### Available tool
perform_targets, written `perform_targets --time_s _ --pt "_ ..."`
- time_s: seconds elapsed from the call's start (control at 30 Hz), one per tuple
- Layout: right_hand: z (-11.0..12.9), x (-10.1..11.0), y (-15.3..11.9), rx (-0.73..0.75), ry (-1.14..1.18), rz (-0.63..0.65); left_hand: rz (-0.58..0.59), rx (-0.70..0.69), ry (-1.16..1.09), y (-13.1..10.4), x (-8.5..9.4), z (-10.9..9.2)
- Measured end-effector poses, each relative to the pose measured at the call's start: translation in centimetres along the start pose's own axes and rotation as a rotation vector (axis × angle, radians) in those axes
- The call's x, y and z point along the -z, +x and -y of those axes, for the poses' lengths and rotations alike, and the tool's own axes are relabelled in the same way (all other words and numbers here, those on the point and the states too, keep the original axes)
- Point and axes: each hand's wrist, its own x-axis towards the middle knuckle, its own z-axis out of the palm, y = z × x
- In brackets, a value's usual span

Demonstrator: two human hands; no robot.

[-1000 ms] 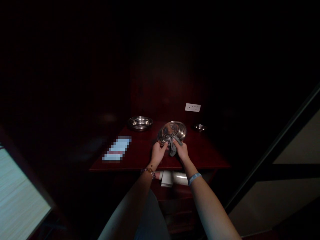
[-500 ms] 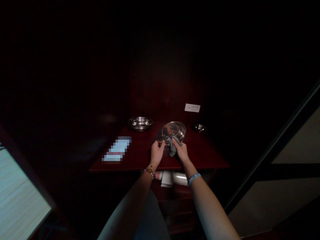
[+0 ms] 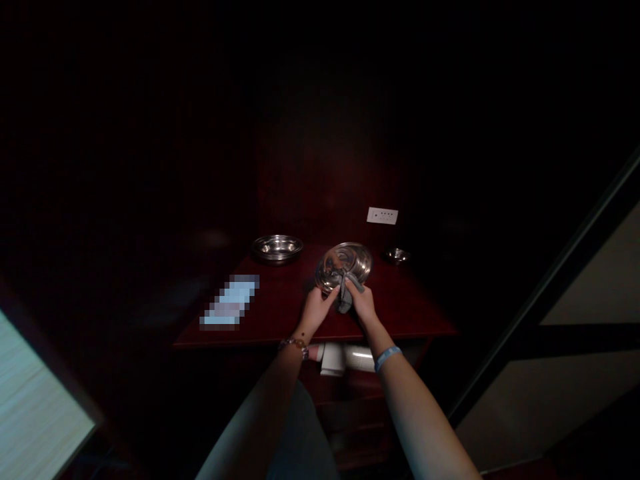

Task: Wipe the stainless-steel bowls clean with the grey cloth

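A shiny metal plate is held tilted above the dark red tabletop. My left hand grips its near left rim, thumb on top and the other fingers mostly hidden underneath. In my right hand is a bunched grey cloth, pressed against the near edge of the plate. Part of the cloth hangs down between the two hands. Behind and to the left stand metal dishes, seemingly stacked. A small metal bowl sits at the back right.
A blurred-out flat bright object lies at the table's left. On the back wall is a white socket panel. White rolled or cylindrical items rest on a shelf underneath. A pale wooden surface is at lower left.
The plate has turned a little in my hands, and its reflections have shifted. My left thumb has slid right along the rim towards the cloth. The view has moved slightly.
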Motion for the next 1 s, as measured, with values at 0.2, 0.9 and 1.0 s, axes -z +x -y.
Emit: perform_targets --time_s 0.2,0.9,1.0 --pt "0.04 -0.16 -0.05 -0.009 0.01 0.02 -0.025 0.034 -0.013 0.34 -0.19 0.66" --pt "-0.12 -0.15 0.02 0.016 -0.027 0.031 -0.188 0.017 0.022 0.28 0.19 0.08" --pt "-0.03 -0.13 0.04 0.022 -0.024 0.034 -0.196 0.005 0.024 0.25 0.22 0.25"
